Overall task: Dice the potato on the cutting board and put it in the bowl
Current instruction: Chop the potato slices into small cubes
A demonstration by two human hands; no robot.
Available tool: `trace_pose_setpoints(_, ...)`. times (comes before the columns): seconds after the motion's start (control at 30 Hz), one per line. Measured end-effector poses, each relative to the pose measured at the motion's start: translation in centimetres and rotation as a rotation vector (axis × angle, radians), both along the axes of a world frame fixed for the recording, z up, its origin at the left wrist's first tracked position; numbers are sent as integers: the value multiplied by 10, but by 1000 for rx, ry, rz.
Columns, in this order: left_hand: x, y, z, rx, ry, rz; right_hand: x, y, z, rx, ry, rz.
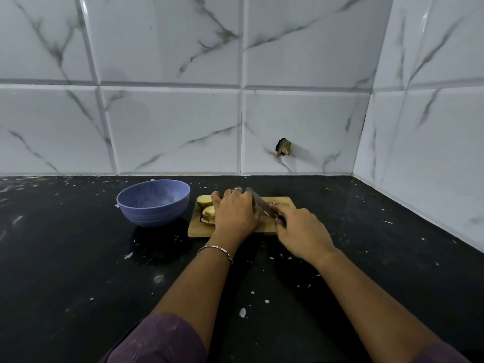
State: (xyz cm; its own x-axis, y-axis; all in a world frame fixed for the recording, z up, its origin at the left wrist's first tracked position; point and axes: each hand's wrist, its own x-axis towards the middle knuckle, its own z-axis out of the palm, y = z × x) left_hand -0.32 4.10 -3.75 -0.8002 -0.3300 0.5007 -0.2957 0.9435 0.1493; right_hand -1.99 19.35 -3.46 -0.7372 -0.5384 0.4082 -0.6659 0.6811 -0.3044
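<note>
- Head view: the left hand (pixel 234 213) lies palm down on the wooden cutting board (pixel 284 203), its fingers curled over the potato (pixel 205 201), holding it down.
- Cut potato slices show at the board's left end, just beside the thumb.
- The right hand (pixel 301 231) grips the handle of a knife (pixel 258 201); the blade slants far-left against the left knuckles.
- A blue bowl (pixel 154 203) stands left of the board on the black countertop (pixel 78 258).

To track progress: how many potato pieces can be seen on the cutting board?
3 potato pieces: one at the board's far-left corner, one just nearer, one beyond the knife; the left hand may hide more.
</note>
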Motion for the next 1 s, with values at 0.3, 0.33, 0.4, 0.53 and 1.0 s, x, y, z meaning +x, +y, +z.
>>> trace_pose_setpoints(0.3,-9,12,-10,-73,-199,-232,-15,11,-2,-18,-25,-103)
trace_pose_setpoints(0.33,-11,12,-10,-67,-221,-239,-15,10,-2,-21,-21,-97)
trace_pose_setpoints(0.4,-14,11,-10,-37,-223,-240,-15,10,-2,-27,-16,-91)
trace_pose_setpoints(0.53,-17,8,-13,-14,-108,-181,-15,10,-1,-41,-39,-77)
trace_pose_setpoints(1.0,-19,11,-13,38,-46,-29,-7,7,1,10,-107,-9)
